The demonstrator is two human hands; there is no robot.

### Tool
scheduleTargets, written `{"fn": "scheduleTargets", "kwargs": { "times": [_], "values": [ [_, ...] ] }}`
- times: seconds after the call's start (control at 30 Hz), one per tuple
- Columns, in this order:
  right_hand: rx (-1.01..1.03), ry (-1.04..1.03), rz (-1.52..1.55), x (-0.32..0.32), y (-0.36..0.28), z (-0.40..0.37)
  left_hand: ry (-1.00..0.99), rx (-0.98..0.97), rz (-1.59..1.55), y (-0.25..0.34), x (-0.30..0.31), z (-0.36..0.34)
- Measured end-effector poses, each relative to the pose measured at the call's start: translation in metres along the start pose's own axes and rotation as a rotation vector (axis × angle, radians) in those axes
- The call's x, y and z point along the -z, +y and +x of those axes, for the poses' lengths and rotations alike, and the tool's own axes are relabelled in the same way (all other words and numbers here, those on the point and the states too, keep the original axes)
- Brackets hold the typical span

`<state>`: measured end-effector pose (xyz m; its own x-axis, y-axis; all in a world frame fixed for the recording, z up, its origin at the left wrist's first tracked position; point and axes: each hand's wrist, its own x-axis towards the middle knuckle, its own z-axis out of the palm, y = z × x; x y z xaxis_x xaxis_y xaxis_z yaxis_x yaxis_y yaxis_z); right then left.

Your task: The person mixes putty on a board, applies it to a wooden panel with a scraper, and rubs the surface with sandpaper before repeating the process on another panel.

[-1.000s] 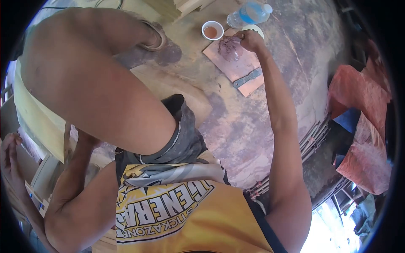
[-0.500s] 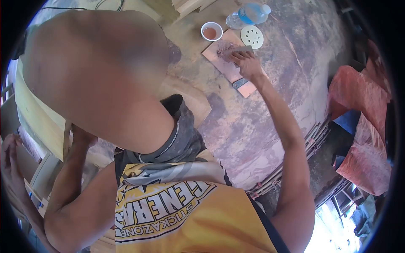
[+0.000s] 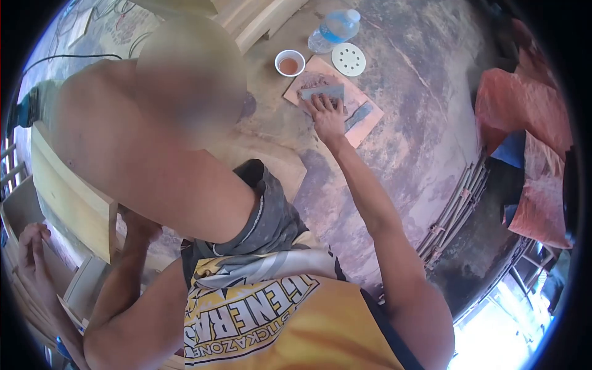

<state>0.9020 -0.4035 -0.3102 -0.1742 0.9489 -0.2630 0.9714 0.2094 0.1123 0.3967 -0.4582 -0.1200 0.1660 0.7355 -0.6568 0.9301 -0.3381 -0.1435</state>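
My right hand grips a flat grey putty spreader, its fingers pressed along the blade. Beneath it lies a pinkish board smeared with reddish-brown putty. A second dark, flat tool rests on the same board, to the right of the hand. Just beyond the board's far corner stands a white cup with reddish-brown contents. A perforated sanding disc touches the board's far edge. At the far left, my left hand is held up with fingers loosely bent and nothing visible in it.
A clear water bottle lies behind the disc. My raised knee covers much of the left side. Pale wooden panels stand beyond it. Bundled sticks and crumpled reddish sheets are on the right.
My right hand has drawn the spreader left and slightly nearer across the board, turning the blade. The view has shifted, so the cup, bottle and board appear further left.
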Motion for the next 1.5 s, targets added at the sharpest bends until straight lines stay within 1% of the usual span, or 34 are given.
{"fn": "scheduleTargets", "kwargs": {
  "times": [0.07,0.1,0.17,0.2,0.27,0.3,0.37,0.4,0.47,0.5,0.57,0.6,0.63,0.67,0.7,0.73,0.77,0.8,0.87,0.9,0.93,1.0,1.03,1.07,1.13,1.17,1.23,1.27,1.3,1.33,1.37,1.43,1.47,1.5],
  "values": [
    [0.015,0.005,-0.015,-0.004,0.009,-0.01,0.106,-0.027,-0.073,0.003,-0.01,0.0],
    [0.032,0.011,-0.001,-0.01,0.018,-0.016,0.11,-0.019,-0.075,0.004,-0.014,0.0],
    [0.061,0.007,0.007,-0.005,0.031,-0.025,0.13,0.094,-0.44,0.002,-0.019,-0.001],
    [0.063,0.013,0.003,0.001,0.033,-0.02,0.137,0.096,-0.442,0.002,-0.016,0.0],
    [0.037,0.116,0.104,0.012,0.036,-0.021,0.228,-0.09,-0.185,0.002,-0.013,-0.003],
    [0.038,0.106,0.102,0.011,0.034,-0.014,0.22,-0.093,-0.19,0.002,-0.018,-0.003],
    [0.034,0.174,0.029,0.003,0.027,0.005,0.209,-0.128,-0.397,0.002,-0.028,-0.001],
    [0.033,0.174,0.03,-0.003,0.029,0.004,0.209,-0.128,-0.396,0.005,-0.018,0.001],
    [0.06,0.148,-0.039,-0.016,0.033,-0.003,-0.028,-0.229,-0.578,0.014,0.023,0.0],
    [0.065,0.162,-0.039,-0.015,0.039,-0.001,-0.016,-0.22,-0.577,0.015,0.024,0.0],
    [0.074,0.134,0.09,-0.008,0.051,-0.017,-0.048,0.024,0.207,0.014,0.013,-0.006],
    [0.071,0.139,0.084,0.004,0.052,-0.017,0.113,0.044,-0.075,-0.029,0.043,-0.021],
    [-0.111,0.073,0.31,0.024,0.051,-0.019,0.276,0.026,-0.456,-0.098,0.098,-0.053],
    [-0.294,-0.001,0.534,0.039,0.05,-0.022,0.404,0.018,-0.717,-0.143,0.137,-0.087],
    [-0.296,-0.012,0.534,0.047,0.05,-0.022,0.554,-0.016,-0.922,-0.171,0.168,-0.117],
    [-0.464,0.014,0.763,0.051,0.051,-0.02,0.542,-0.014,-0.923,-0.167,0.169,-0.116],
    [-0.633,0.047,0.992,0.053,0.052,-0.017,0.585,-0.015,-0.929,-0.163,0.172,-0.116],
    [-0.635,0.046,0.994,0.042,0.051,-0.017,0.633,-0.018,-0.934,-0.161,0.174,-0.115],
    [-1.02,0.098,1.72,-0.001,0.046,-0.022,0.615,-0.021,-0.924,-0.165,0.177,-0.116],
    [-1.087,-0.02,1.871,-0.014,0.041,-0.026,0.597,-0.023,-0.917,-0.167,0.177,-0.116],
    [-1.087,-0.022,1.873,-0.021,0.031,-0.029,0.596,-0.022,-0.915,-0.17,0.176,-0.116],
    [-1.369,0.104,2.071,-0.04,0.008,-0.033,0.592,-0.033,-0.937,-0.174,0.171,-0.115],
    [-1.354,0.098,2.15,-0.054,0.006,-0.034,0.587,-0.027,-0.937,-0.176,0.172,-0.115],
    [-1.356,0.086,2.147,-0.068,0.007,-0.033,0.576,-0.031,-0.921,-0.177,0.172,-0.115],
    [-1.192,0.135,2.228,-0.089,0.013,-0.027,0.554,-0.03,-0.904,-0.179,0.171,-0.117],
    [-1.204,0.127,2.227,-0.096,0.02,-0.024,0.564,-0.032,-0.901,-0.181,0.17,-0.117],
    [-1.106,0.019,2.18,-0.098,0.041,-0.009,0.579,-0.037,-0.898,-0.192,0.167,-0.119],
    [-1.108,0.02,2.18,-0.094,0.053,-0.002,0.53,-0.052,-0.905,-0.203,0.164,-0.122],
    [-1.068,-0.073,1.959,-0.076,0.066,0.009,0.482,-0.069,-0.911,-0.21,0.162,-0.123],
    [-1.026,-0.159,1.735,-0.059,0.078,0.017,0.487,-0.058,-0.927,-0.214,0.166,-0.124],
    [-1.029,-0.157,1.735,-0.048,0.089,0.026,0.482,-0.052,-0.909,-0.211,0.165,-0.122],
    [-0.578,-0.233,1.132,-0.025,0.107,0.043,0.477,-0.035,-0.867,-0.205,0.16,-0.116],
    [-0.577,-0.236,1.132,-0.004,0.104,0.048,0.472,-0.021,-0.84,-0.201,0.156,-0.114],
    [-0.36,-0.206,0.851,0.022,0.093,0.055,0.467,-0.011,-0.809,-0.193,0.152,-0.11]
  ]
}}
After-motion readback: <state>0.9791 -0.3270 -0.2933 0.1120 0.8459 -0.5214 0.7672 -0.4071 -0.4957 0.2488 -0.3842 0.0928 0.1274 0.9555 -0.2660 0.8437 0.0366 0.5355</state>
